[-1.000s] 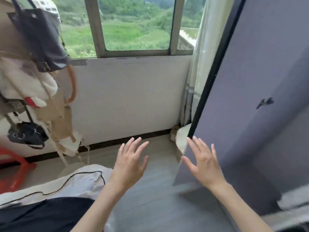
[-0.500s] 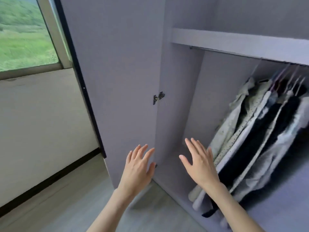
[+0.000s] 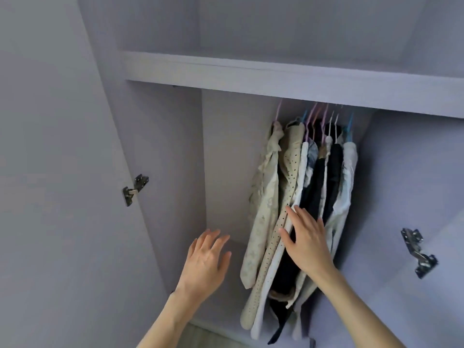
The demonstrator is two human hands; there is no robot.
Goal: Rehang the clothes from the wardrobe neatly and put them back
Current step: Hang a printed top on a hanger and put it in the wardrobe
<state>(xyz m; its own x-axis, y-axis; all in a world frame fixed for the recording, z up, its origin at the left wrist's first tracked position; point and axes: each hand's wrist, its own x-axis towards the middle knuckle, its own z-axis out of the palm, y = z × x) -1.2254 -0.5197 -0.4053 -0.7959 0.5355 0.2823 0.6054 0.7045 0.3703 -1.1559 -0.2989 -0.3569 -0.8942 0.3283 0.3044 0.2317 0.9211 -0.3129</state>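
An open lilac wardrobe [image 3: 173, 159] fills the view. Several garments [image 3: 313, 187] hang bunched together on pink, blue and white hangers [image 3: 324, 121] under the shelf [image 3: 276, 76]: cream patterned ones on the left, a dotted beige one [image 3: 288, 177], dark ones in the middle, a white one on the right. My right hand [image 3: 305, 239] reaches forward with straight fingers in front of the dark and dotted garments, apparently touching them. My left hand [image 3: 206, 259] is open and empty, held before the bare left half of the compartment.
The left door [image 3: 50, 197] stands open with a metal hinge [image 3: 134, 189] at its edge. Another hinge [image 3: 418, 252] sits on the right side panel. A strip of pale floor [image 3: 200, 337] shows below the wardrobe's base.
My view has swung right from the window and bed to face the wardrobe interior. Both hands have moved forward; the right one has come up to the hanging clothes.
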